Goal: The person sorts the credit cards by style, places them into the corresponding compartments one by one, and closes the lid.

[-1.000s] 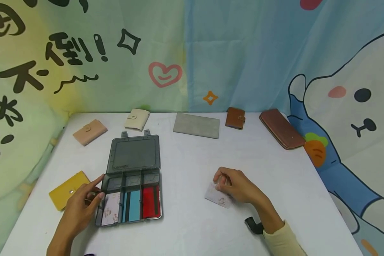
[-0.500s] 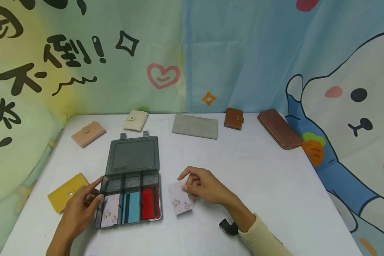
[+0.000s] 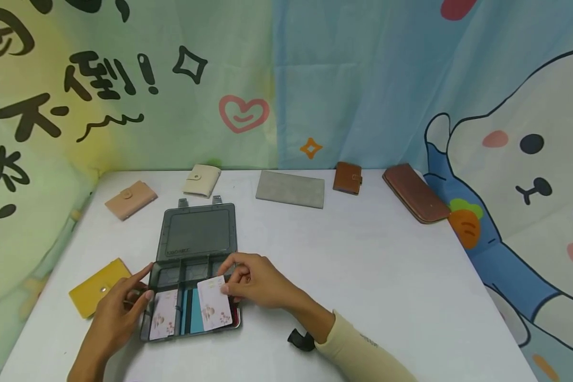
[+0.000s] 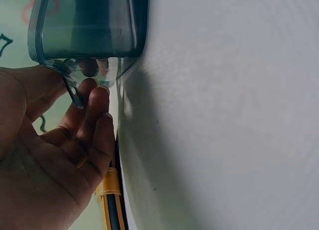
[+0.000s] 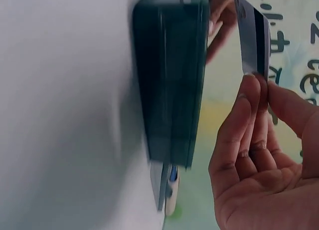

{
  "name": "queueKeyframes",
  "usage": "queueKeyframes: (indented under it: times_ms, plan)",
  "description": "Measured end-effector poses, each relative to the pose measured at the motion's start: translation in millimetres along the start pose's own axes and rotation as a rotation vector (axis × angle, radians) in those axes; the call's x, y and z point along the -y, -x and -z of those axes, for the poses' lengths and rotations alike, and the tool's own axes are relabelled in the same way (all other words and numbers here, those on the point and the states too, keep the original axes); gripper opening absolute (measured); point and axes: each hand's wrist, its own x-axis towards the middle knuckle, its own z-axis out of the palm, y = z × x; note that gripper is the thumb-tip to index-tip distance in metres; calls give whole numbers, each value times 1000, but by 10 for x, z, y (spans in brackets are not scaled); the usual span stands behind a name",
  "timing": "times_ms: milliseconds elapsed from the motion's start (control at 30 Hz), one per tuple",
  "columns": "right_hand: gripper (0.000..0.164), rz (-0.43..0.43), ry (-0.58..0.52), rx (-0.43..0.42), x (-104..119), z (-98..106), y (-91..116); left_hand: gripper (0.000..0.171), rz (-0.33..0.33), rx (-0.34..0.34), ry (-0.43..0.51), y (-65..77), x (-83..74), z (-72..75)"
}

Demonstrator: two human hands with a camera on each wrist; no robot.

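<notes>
A dark translucent plastic organizer box [image 3: 198, 229] lies with its lid back on the table. Its front compartments contain a white floral card [image 3: 164, 315], a blue card [image 3: 189, 313] with a dark stripe, and a red one, now mostly covered. My left hand [image 3: 116, 313] grips the box's left edge with thumb and fingers, also visible in the left wrist view. Over the middle and right compartments, my right hand [image 3: 262, 281] pinches another white floral card [image 3: 215, 303] by its right side. The right wrist view shows this held card [image 5: 253, 38] above the box, its dark stripe visible.
A yellow wallet [image 3: 97, 286] lies left of the box, close to my left hand. Along the back are a pink wallet [image 3: 131, 200], a cream wallet [image 3: 202, 180], a grey one [image 3: 290, 189], a small brown one [image 3: 347, 178] and a long brown one [image 3: 415, 193].
My right hand has carried the white floral card leftward across the table until it is over the box. The left hand stays at the box's left edge.
</notes>
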Motion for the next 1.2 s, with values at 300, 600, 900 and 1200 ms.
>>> queueKeyframes:
  times_ms: [300,600,900,1200]
  plan:
    - [22,-36,-36,-17,59,-385,-279,59,-90,-86,43,-18,36,-10]
    - [20,-165,123,-95,222,-742,-489,58,-66,-63,29,-16,44,-11]
    - [30,-167,355,-80,171,-757,-550,58,-55,-44,44,1,45,-7]
    - [35,-110,258,-359,7,-201,-625,58,-52,-37,44,-8,30,-9]
